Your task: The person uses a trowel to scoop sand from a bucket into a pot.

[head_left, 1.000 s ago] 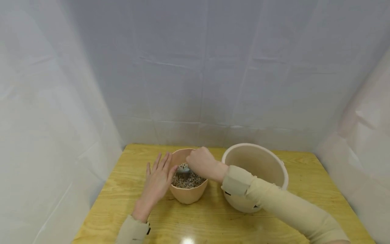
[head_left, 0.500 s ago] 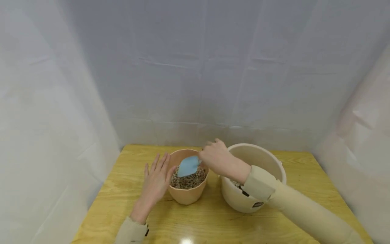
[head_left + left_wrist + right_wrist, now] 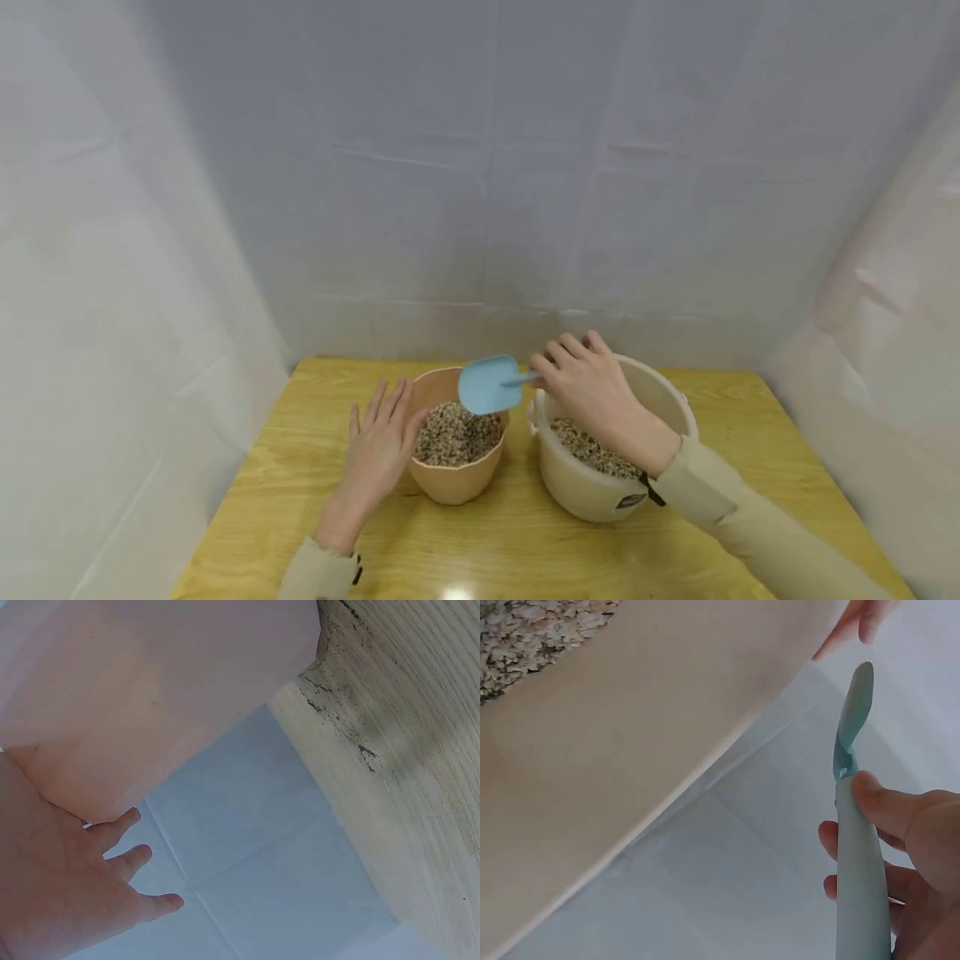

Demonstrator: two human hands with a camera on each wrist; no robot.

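A terracotta pot [image 3: 454,475] filled with gravel stands on the wooden table [image 3: 300,450]. My left hand [image 3: 378,446] rests flat against its left side with straight fingers [image 3: 127,859]; the pot wall [image 3: 150,690] fills that wrist view. My right hand [image 3: 588,392] grips the handle of a light blue scoop [image 3: 487,385], whose blade hangs above the pot's right rim. In the right wrist view the scoop [image 3: 855,847] runs upward from my fingers. The right hand is over a cream bucket [image 3: 592,492] holding gravel [image 3: 588,450].
White sheeting walls close in the table on the left, back and right. Bare wood lies in front of both containers and at the left. The bucket's inner wall [image 3: 630,750] and gravel [image 3: 532,634] show in the right wrist view.
My right hand has lifted the blue scoop out of the pot's gravel and carried it up and to the right, over the bucket. The left hand stays against the pot.
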